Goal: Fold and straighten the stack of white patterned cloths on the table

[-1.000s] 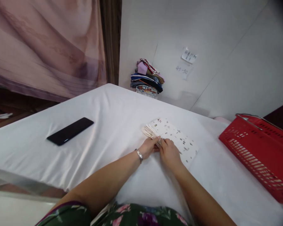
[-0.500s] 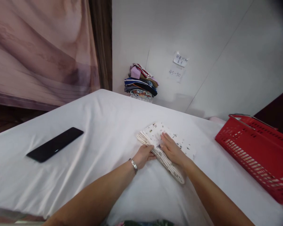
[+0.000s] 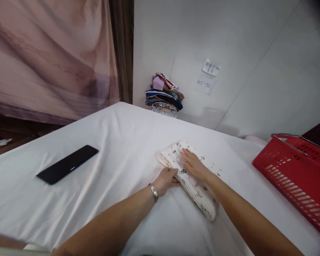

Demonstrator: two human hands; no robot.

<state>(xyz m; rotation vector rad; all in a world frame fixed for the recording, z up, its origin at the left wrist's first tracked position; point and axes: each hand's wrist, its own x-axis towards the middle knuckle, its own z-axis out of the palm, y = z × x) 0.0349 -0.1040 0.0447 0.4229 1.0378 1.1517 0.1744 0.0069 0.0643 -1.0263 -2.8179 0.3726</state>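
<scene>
A white cloth with small printed figures, folded into several layers [image 3: 196,190], lies on the white-covered table or bed [image 3: 128,142]. My left hand [image 3: 166,180] grips its near left edge, thumb on top and the other fingers partly hidden under the layers. Flat on the upper face of the cloth rests my right hand [image 3: 195,166], fingers stretched out toward the far left. A bracelet [image 3: 153,192] circles my left wrist.
A black flat object, like a phone or tablet [image 3: 68,164], lies at left. A red plastic basket [image 3: 296,177] stands at right. Folded clothes [image 3: 165,94] are piled against the wall beyond the far edge, below paper notes [image 3: 210,67]. A pinkish curtain [image 3: 53,57] hangs at far left.
The whole view has shifted slightly, so everything sits farther right. Both hands keep their places on the folded cloth, whose near end shows a little more. My right hand remains flat.
</scene>
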